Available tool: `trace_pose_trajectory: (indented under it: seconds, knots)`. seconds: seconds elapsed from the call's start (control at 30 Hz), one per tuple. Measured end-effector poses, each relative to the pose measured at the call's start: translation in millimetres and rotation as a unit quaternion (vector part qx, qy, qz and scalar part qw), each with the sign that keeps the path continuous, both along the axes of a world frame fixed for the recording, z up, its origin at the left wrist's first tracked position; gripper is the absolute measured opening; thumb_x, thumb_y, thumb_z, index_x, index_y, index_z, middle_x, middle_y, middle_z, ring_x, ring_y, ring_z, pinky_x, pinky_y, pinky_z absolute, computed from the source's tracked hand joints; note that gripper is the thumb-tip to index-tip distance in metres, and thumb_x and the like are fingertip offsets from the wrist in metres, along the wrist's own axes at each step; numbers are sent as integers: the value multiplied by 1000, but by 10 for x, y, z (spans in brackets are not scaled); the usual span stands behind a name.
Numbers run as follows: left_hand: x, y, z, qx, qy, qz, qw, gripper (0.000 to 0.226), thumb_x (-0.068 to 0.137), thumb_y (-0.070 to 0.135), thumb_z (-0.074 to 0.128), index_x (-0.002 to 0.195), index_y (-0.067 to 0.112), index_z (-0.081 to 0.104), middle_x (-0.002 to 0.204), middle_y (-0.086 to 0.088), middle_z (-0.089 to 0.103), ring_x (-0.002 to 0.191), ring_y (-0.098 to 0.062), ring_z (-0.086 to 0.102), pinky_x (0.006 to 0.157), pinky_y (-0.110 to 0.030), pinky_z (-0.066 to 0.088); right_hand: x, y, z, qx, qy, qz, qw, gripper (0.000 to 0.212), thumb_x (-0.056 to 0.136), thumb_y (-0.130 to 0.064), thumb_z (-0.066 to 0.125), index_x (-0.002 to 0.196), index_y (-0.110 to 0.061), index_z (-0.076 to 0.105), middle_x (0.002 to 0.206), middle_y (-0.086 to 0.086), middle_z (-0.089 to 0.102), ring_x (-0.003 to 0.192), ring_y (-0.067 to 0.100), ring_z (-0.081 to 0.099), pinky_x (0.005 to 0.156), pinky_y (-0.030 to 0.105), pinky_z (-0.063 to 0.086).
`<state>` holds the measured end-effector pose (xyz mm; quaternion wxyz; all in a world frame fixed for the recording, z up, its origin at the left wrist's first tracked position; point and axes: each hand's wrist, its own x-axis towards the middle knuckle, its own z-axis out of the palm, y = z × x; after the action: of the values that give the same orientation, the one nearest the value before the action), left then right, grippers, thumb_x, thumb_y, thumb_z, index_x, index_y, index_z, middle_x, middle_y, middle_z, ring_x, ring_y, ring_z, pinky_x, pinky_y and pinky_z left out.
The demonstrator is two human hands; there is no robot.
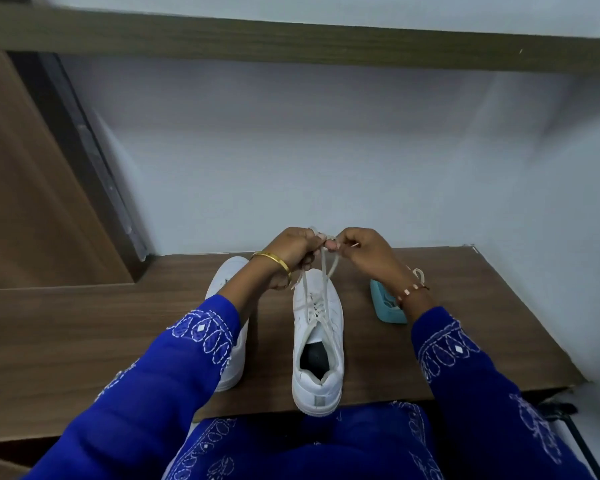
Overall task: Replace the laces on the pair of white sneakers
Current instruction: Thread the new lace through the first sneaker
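I pinch the two ends of the white lace (321,271) in my left hand (291,252) and right hand (359,251), drawn up together above the toe of the laced sneaker (317,344) on the wooden desk (447,323), apparently so I can even and tighten them, while the other sneaker (227,271) waits beside it.

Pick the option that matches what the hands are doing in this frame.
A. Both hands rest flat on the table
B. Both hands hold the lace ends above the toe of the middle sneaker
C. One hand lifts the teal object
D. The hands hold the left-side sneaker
B: the left hand and right hand each pinch the lace, which rises from the middle sneaker.
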<state>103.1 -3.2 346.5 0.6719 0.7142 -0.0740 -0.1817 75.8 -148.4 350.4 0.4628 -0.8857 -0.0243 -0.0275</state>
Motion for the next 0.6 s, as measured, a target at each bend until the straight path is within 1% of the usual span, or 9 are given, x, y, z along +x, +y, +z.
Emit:
trace_pose_trajectory:
  seconds: [0.03,0.07,0.13,0.2,0.3,0.4,0.47,0.53,0.6]
  knots:
    - [11,7,-8,-5,7,4,1000,52,95,11,47,46,14,61,69,-9,52,41,-8,35,49,-23,32,12,-16,-10,-4,-21,-20,1000,15,88,-12,59,73,-12,61,69,-6,55,65,5,47,65,21,37]
    - [16,27,-5,-6,13,8,1000,49,96,12,47,51,15,66,66,-8,51,42,-9,36,50,-23,33,7,-23,-5,6,-39,-39,998,20,88,-12,59,68,-15,59,68,-5,57,67,8,51,68,24,41]
    - [31,60,5,-11,26,11,1000,32,96,14,47,71,8,67,50,1,52,43,-11,38,51,-22,37,-47,-33,42,47,-69,-54,995,29,88,-11,57,60,-19,56,64,-5,60,65,9,55,73,26,46]
    - [44,81,8,-30,44,10,999,26,96,16,46,79,5,63,46,5,57,43,-10,42,51,-20,41,-144,-1,83,64,-75,-32,995,34,88,-9,57,56,-21,56,52,-11,57,53,3,52,63,20,45]
    - [40,89,0,-93,91,4,992,25,97,15,43,85,7,63,55,3,65,39,-5,45,46,-16,42,-299,86,0,51,-2,46,998,32,88,-7,55,58,-17,58,40,-13,53,40,-1,46,49,9,39]
    - [8,86,-23,-141,151,9,978,27,98,15,39,82,8,60,58,2,67,35,-3,44,42,-15,39,-353,63,-156,-7,82,118,990,27,91,-19,57,69,-8,68,47,-6,58,44,6,53,55,12,45]
    - [-12,103,-59,-169,176,5,970,28,98,15,38,78,10,57,57,2,65,33,-3,42,41,-15,37,-301,-10,-236,-35,120,146,981,27,92,-20,56,80,-1,71,49,-7,63,47,8,59,56,13,48]
    - [-25,130,-85,-192,180,-15,965,30,98,16,36,74,11,52,52,4,58,34,-5,39,40,-15,36,-240,-74,-286,-52,139,154,977,25,91,-22,57,82,-5,72,53,-9,65,50,9,62,57,15,49]
    - [-17,141,-100,-165,134,-30,977,33,99,16,36,69,11,49,48,5,50,35,-6,38,42,-17,36,-199,-109,-315,-38,131,130,982,23,90,-25,58,76,-12,71,61,-6,67,52,6,62,59,17,50]
